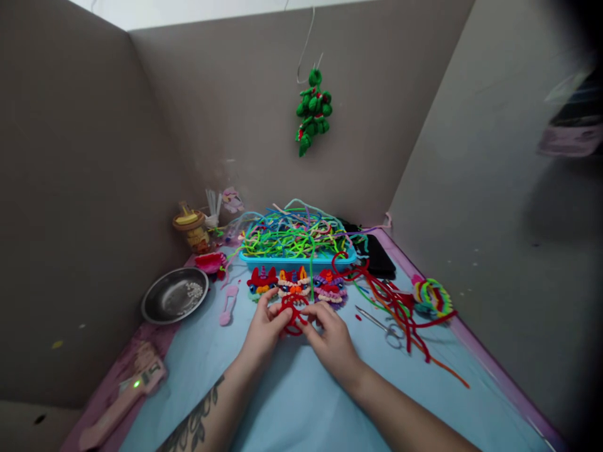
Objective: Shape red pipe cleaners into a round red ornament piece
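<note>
Well inside cloth (277, 402) edges, red loops (293, 305)

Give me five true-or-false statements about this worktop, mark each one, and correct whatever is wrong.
1. The left hand and right hand both hold the red piece. True.
2. The scissors are in the right hand. False: the scissors lie on the blue cloth.
3. Colourful strands are heaped in the blue tray. True.
4. The metal bowl stands right of the tray. False: the bowl is on the left.
5. The green ornament hangs higher than the tray. True.
</note>
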